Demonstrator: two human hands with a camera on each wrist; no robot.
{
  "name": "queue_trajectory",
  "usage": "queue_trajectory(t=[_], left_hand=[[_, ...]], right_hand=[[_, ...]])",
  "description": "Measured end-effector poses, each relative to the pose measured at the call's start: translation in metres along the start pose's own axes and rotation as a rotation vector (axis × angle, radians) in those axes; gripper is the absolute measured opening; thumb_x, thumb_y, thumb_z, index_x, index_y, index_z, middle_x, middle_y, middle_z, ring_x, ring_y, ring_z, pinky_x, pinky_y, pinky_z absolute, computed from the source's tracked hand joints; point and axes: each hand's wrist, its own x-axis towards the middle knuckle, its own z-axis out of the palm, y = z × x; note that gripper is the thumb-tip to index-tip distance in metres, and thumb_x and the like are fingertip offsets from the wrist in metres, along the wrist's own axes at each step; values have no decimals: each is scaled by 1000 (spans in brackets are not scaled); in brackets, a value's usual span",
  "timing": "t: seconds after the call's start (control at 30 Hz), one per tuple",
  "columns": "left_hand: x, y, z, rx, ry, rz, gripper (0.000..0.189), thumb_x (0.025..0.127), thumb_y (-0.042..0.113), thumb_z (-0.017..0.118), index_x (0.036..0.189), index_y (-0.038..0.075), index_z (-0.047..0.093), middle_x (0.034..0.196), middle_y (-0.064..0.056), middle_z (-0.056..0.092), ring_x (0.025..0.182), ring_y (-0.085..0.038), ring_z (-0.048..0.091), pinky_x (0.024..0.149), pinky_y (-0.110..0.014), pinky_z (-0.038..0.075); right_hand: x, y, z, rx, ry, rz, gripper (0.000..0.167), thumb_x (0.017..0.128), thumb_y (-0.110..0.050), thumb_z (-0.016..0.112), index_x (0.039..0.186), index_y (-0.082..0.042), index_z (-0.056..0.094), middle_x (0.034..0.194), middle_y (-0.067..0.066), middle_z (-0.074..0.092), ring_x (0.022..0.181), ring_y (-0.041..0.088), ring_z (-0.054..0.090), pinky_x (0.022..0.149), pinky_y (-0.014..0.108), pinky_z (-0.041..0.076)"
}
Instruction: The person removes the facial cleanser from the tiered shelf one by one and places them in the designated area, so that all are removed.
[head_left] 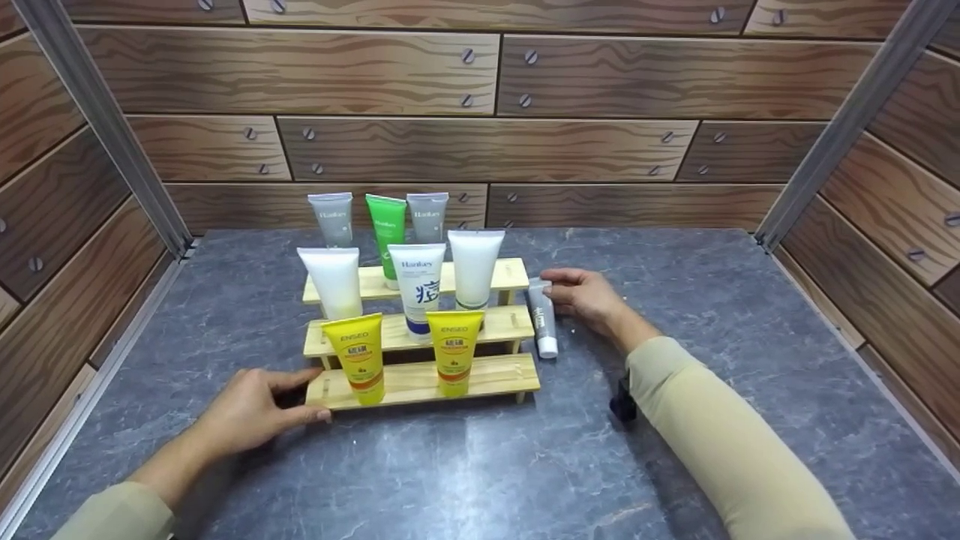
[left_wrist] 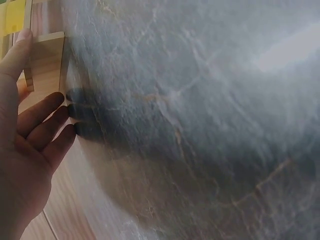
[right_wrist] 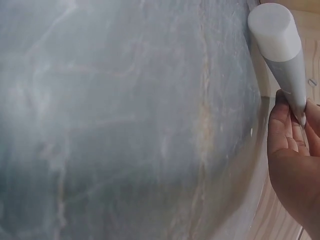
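Note:
A three-tier wooden display rack (head_left: 409, 386) stands on the grey marbled table. My left hand (head_left: 244, 412) holds the left end of its lowest step, thumb in front and index finger behind; in the left wrist view the hand's other fingers (left_wrist: 42, 120) extend beside the wood. To the right of the rack, my right hand (head_left: 589, 300) pinches the flat end of a grey squeeze tube (head_left: 543, 319). Its white cap (right_wrist: 272, 30) points toward the camera in the right wrist view. Two yellow tubes (head_left: 454, 352) stand on the front step.
White tubes (head_left: 476, 266) occupy the middle step, one with blue print (head_left: 418, 281). Behind them are a green tube (head_left: 386, 229) and two grey tubes (head_left: 427, 214), their lower parts partly hidden. Wood-patterned walls (head_left: 390, 150) enclose the table (head_left: 450, 480).

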Motion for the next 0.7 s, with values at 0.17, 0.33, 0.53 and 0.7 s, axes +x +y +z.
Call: queue_trajectory(t=[0.17, 0.33, 0.53, 0.7], left_hand=[[-1, 0, 0, -4, -3, 0, 75, 82, 54, 88, 137, 7, 70, 129, -21, 72, 57, -9, 51, 71, -32, 55], [1, 1, 0, -4, -7, -18, 76, 81, 56, 88, 138, 7, 70, 133, -21, 70, 71, -11, 62, 82, -42, 59], [0, 1, 0, -37, 1, -28, 78, 80, 54, 90, 138, 5, 70, 134, -21, 69, 109, -36, 73, 100, -58, 56], [0, 2, -1, -65, 9, -11, 78, 81, 52, 90, 138, 3, 69, 134, -21, 70, 126, -42, 65, 108, -64, 48]], right_hand=[[1, 5, 2, 2, -9, 3, 49, 102, 6, 62, 149, 15, 48, 110, 8, 69, 93, 12, 70, 85, 27, 61], [2, 9, 2, 9, 0, -2, 49, 102, 7, 63, 148, 15, 49, 108, 8, 70, 92, 12, 71, 85, 26, 62], [2, 10, 4, -29, 5, -7, 49, 101, 6, 64, 147, 15, 50, 109, 9, 71, 92, 12, 70, 82, 25, 62], [2, 8, 5, -43, 11, -19, 49, 101, 7, 66, 147, 14, 51, 106, 8, 73, 87, 10, 70, 77, 23, 61]])
